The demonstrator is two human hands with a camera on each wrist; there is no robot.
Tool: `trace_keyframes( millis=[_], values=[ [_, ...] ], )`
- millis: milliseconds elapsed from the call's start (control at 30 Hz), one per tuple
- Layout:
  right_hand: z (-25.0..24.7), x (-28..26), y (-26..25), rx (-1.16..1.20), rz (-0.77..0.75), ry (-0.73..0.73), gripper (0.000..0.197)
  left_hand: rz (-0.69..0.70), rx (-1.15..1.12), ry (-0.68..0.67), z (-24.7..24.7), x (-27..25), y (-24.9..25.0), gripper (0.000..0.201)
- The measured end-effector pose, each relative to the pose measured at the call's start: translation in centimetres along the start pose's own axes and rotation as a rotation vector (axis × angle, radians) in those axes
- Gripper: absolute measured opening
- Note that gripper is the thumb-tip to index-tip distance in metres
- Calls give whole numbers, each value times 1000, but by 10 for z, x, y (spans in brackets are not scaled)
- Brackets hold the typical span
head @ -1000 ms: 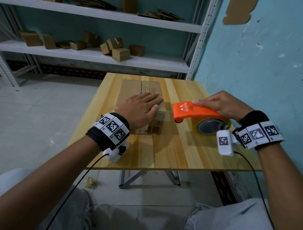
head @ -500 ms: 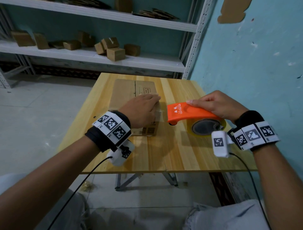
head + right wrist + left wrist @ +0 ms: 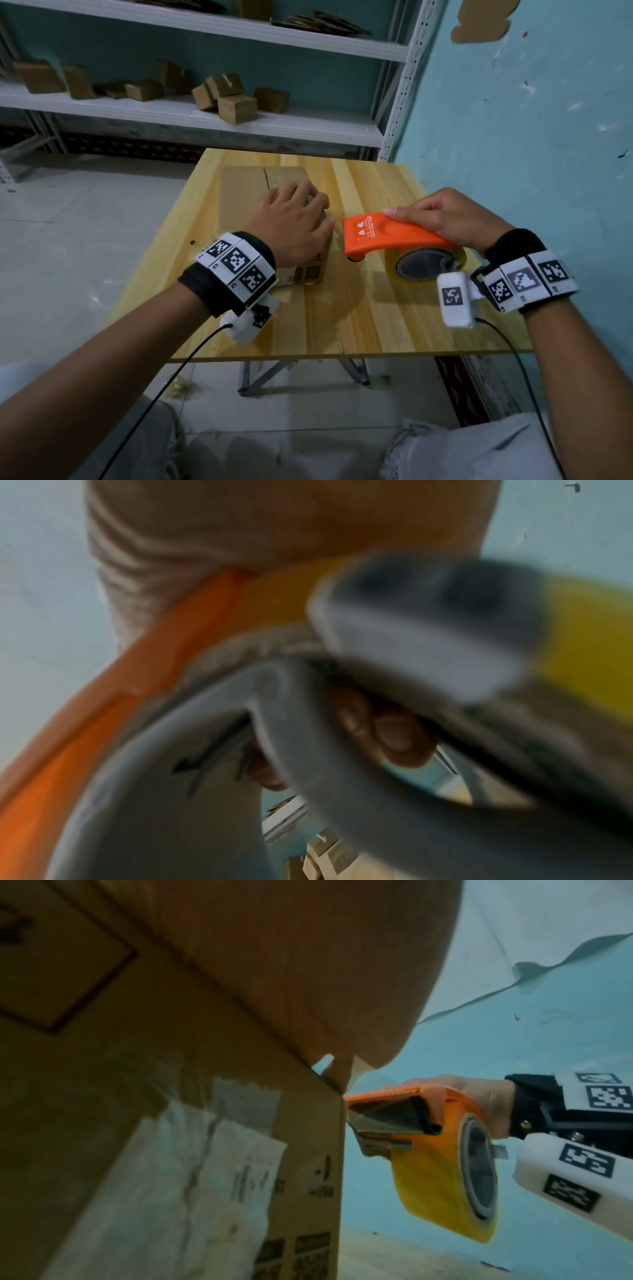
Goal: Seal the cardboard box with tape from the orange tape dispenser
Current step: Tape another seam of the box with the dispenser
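Cardboard box [image 3: 246, 202] sits on wooden table [image 3: 359, 308], left hand [image 3: 291, 229] pressing its top with loosely bent fingers. Right hand [image 3: 448, 219] grips orange tape dispenser [image 3: 387, 236] just right of box. Left wrist view alone shows dispenser's blade end [image 3: 383, 1118] near box's upper corner; contact unclear.

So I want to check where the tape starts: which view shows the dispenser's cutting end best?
The left wrist view: the dispenser faces the camera, its toothed edge and loose tape right at the box corner. The head view shows only its orange top, held by the right hand. The right wrist view is a blurred close-up.
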State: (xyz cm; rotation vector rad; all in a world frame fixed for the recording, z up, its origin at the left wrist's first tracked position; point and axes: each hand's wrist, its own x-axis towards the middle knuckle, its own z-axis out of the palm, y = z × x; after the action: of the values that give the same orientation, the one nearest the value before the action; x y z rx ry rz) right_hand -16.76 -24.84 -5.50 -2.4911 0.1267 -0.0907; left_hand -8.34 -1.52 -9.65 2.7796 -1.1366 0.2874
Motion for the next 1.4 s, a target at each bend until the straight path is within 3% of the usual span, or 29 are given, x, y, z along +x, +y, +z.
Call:
trace_keyframes(
  millis=[100,167,300,400,733,1067,1400],
  values=[
    [1,0,0,-3,-9,-4,73,52,52,-90,1,1,-7,89],
    [3,0,-2,-5,-14,-9,72,76,102,-179,-3,1,-10,93],
    [5,1,-5,-3,-16,-23,73,98,103,-156,-3,1,-13,65],
    [7,1,-6,-5,-23,-26,73,58,-9,-115,2,4,-19,57],
    [2,1,-5,31,-3,-35,67,66,-25,-84,7,4,-22,55],
    [0,2,-5,24,-11,-48,75,66,-44,-88,7,3,-23,56],
    [-1,1,-5,54,22,-49,64,67,-38,-92,7,3,-24,55]
  ],
)
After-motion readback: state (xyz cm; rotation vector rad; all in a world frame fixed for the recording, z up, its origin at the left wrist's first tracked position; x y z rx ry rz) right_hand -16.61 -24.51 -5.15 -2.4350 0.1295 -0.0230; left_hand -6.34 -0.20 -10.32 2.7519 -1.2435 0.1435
